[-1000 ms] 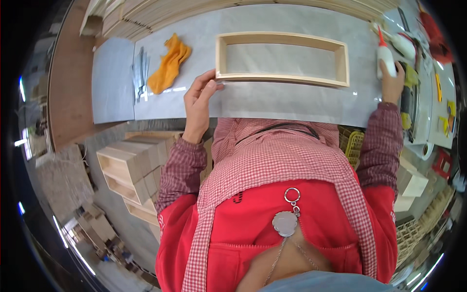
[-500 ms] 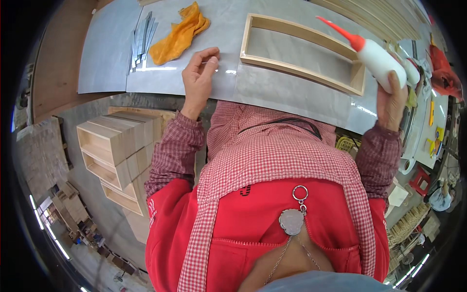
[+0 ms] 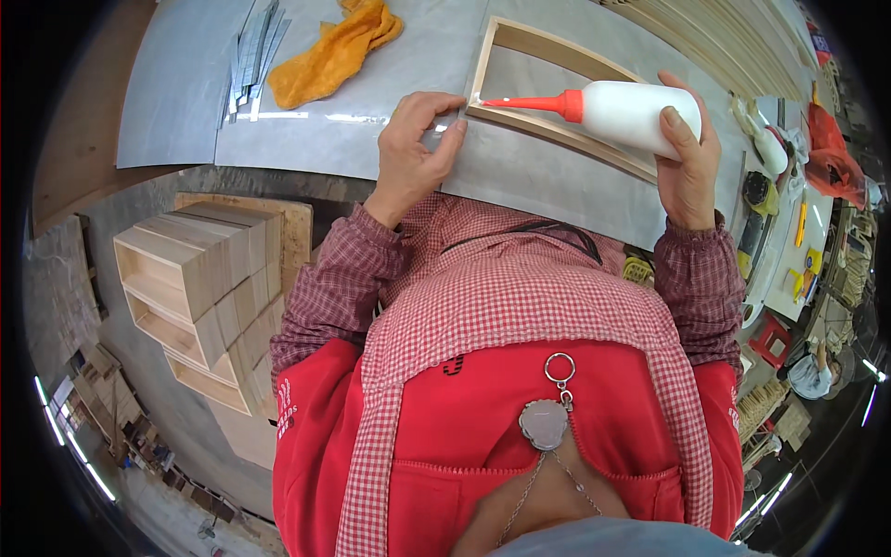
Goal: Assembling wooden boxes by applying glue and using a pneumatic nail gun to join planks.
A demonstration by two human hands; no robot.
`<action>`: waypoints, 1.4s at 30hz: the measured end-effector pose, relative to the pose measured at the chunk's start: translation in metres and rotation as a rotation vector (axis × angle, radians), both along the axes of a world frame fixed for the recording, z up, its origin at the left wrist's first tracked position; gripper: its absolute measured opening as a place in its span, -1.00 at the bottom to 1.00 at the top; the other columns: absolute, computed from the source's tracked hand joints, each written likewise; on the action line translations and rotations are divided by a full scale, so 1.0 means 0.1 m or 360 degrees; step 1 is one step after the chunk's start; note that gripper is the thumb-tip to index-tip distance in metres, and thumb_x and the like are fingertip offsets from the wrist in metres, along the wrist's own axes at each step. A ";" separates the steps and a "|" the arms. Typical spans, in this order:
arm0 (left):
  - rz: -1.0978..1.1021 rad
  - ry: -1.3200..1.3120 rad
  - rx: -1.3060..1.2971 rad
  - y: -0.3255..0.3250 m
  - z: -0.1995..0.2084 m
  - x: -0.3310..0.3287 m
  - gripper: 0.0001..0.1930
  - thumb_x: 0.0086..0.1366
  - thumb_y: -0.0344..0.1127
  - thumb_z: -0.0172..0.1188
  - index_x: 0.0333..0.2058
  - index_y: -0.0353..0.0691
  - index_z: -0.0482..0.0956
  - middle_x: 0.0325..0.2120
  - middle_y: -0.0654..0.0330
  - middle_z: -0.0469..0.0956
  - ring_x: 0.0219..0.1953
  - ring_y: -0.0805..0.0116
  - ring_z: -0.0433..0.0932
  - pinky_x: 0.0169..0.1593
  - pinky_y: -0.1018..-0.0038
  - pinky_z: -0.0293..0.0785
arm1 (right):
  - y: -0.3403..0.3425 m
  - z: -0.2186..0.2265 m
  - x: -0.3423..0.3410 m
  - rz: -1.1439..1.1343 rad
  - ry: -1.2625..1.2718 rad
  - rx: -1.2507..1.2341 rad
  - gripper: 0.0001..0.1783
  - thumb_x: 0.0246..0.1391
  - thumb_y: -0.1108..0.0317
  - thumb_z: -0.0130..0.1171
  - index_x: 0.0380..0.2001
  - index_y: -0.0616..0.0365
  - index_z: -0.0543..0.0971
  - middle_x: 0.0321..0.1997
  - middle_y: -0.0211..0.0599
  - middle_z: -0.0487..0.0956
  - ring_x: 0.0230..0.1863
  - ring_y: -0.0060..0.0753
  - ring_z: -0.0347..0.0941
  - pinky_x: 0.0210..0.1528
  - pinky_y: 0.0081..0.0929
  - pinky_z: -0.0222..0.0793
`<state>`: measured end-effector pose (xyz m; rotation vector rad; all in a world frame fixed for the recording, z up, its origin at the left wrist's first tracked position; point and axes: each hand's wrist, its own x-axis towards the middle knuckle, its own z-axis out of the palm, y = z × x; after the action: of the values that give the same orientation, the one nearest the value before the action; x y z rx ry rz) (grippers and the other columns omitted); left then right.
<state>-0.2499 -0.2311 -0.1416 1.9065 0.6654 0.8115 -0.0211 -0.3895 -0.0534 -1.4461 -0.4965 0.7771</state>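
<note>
My right hand (image 3: 689, 158) is wrapped around a white squeeze bottle (image 3: 631, 110) with a long red nozzle, held almost level. The nozzle tip points left, at the near left corner of a long rectangular wooden frame (image 3: 555, 53), where a small whitish spot shows. The frame lies flat on the grey tabletop (image 3: 422, 65); the bottle and hand hide part of its right side. Beside that same corner is my left hand (image 3: 418, 148), with thumb and forefinger apart and their tips close to the frame's left end. Whether they touch it I cannot tell.
An orange cloth (image 3: 334, 58) and several thin grey strips (image 3: 252, 60) lie at the left of the table. Long wood strips (image 3: 724, 42) run along the far right. Wooden boxes (image 3: 186, 269) are stacked on the left. A second white bottle (image 3: 768, 148) lies at the right.
My right hand has swung the bottle left and levelled it, bringing the nozzle from above the far rail to the frame's left corner. My left hand has moved right, toward that corner.
</note>
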 end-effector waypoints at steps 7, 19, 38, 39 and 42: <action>-0.0008 -0.0021 0.0074 0.00 -0.02 0.03 -0.76 0.05 -0.50 0.17 -0.24 -0.26 0.56 -0.30 0.19 0.55 -0.30 0.34 0.46 -0.19 0.54 0.39 | 0.05 -0.02 0.00 0.0024 -0.0058 -0.0005 -0.45 -0.04 0.34 0.27 0.06 0.13 0.40 -0.06 -0.07 0.43 -0.10 -0.18 0.43 -0.07 -0.46 0.42; 0.0009 0.0010 0.0025 -0.01 -0.02 0.03 -0.74 0.03 -0.53 0.15 -0.24 -0.26 0.56 -0.31 0.18 0.55 -0.30 0.32 0.46 -0.19 0.52 0.39 | 0.20 -0.01 0.14 0.0006 -0.0160 0.0018 -0.45 -0.05 0.31 0.33 0.03 0.13 0.42 -0.09 -0.10 0.44 -0.11 -0.19 0.45 -0.08 -0.47 0.44; 0.0007 0.0007 0.0024 -0.01 0.01 0.04 -0.73 0.02 -0.55 0.14 -0.23 -0.27 0.55 -0.32 0.19 0.54 -0.33 0.33 0.44 -0.22 0.53 0.38 | 0.51 0.02 0.47 -0.0129 -0.0292 0.0072 -0.46 -0.10 0.30 0.37 -0.02 0.17 0.44 -0.10 -0.15 0.46 -0.13 -0.27 0.46 -0.13 -0.57 0.44; 0.0009 0.0007 0.0025 -0.01 0.02 0.04 -0.73 0.02 -0.55 0.14 -0.23 -0.27 0.55 -0.32 0.19 0.54 -0.34 0.33 0.44 -0.22 0.53 0.38 | 0.50 0.02 0.48 -0.0136 -0.0292 0.0066 -0.46 -0.10 0.30 0.37 -0.02 0.17 0.44 -0.10 -0.15 0.46 -0.13 -0.27 0.46 -0.13 -0.57 0.44; 0.0009 0.0019 0.0032 -0.01 0.02 0.05 -0.73 0.02 -0.56 0.14 -0.23 -0.28 0.55 -0.33 0.19 0.54 -0.34 0.33 0.44 -0.23 0.53 0.38 | 0.41 0.05 0.52 -0.0158 -0.0311 0.0043 -0.46 -0.10 0.31 0.37 -0.02 0.17 0.44 -0.11 -0.15 0.46 -0.13 -0.28 0.45 -0.13 -0.57 0.43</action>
<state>-0.2453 -0.2324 -0.1400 1.9299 0.6726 0.8141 0.0306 -0.3481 -0.0486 -1.5174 -0.5769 0.5511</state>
